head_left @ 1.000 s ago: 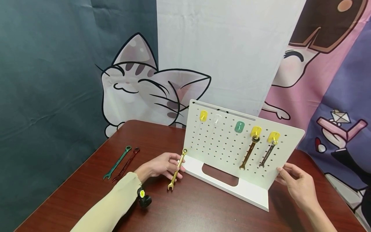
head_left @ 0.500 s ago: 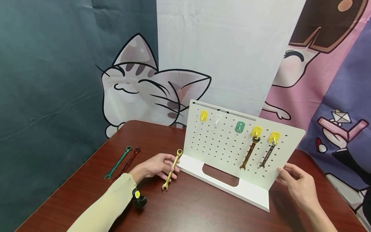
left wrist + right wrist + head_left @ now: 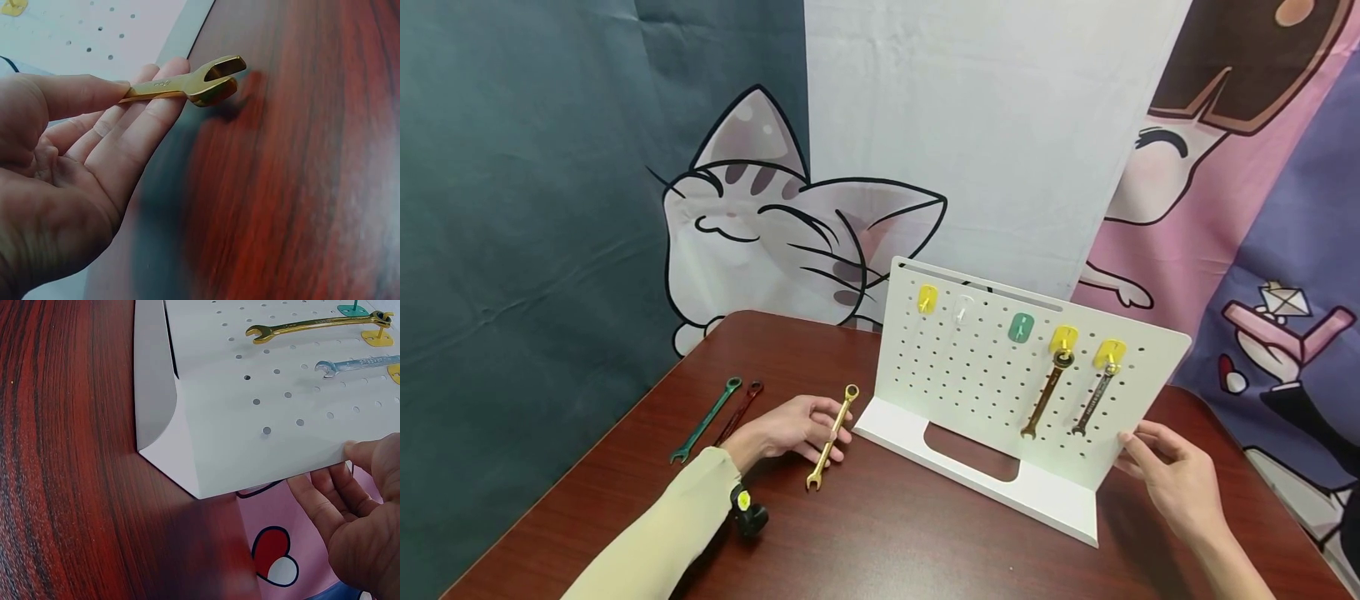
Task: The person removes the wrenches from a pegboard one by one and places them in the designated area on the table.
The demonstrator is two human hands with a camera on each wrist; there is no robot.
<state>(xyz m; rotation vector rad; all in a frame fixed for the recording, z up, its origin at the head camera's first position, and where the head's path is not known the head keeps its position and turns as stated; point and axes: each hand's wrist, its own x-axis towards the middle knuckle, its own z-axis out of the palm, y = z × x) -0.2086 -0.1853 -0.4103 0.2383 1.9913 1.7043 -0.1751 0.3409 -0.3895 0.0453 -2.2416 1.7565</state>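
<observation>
Between the thumb and fingers of my left hand (image 3: 792, 427) a gold combination wrench (image 3: 832, 439) is pinched, held over the table in front of the pegboard's left end. Its open jaw points down toward me, the ring end up; the left wrist view shows the thumb pressing the shank (image 3: 156, 89) against the fingers. My right hand (image 3: 1180, 483) grips the right edge of the white pegboard (image 3: 955, 392), thumb in front, fingers behind. From yellow hooks hang a gold-brown wrench (image 3: 1042, 402) and a silver wrench (image 3: 1093, 404). A green wrench (image 3: 705, 422) and a dark red wrench (image 3: 742, 411), partly hidden, lie at left.
On the board, a yellow hook (image 3: 927, 300), a clear hook (image 3: 963, 311) and a green hook (image 3: 1021, 328) carry nothing. The board's white base (image 3: 1052, 497) rests on the reddish-brown table (image 3: 880, 542). Printed cartoon cloths (image 3: 970, 133) stand behind.
My left hand has drifted left, away from the pegboard, with the gold wrench in it, and now covers more of the red wrench. My right hand and the board stay put.
</observation>
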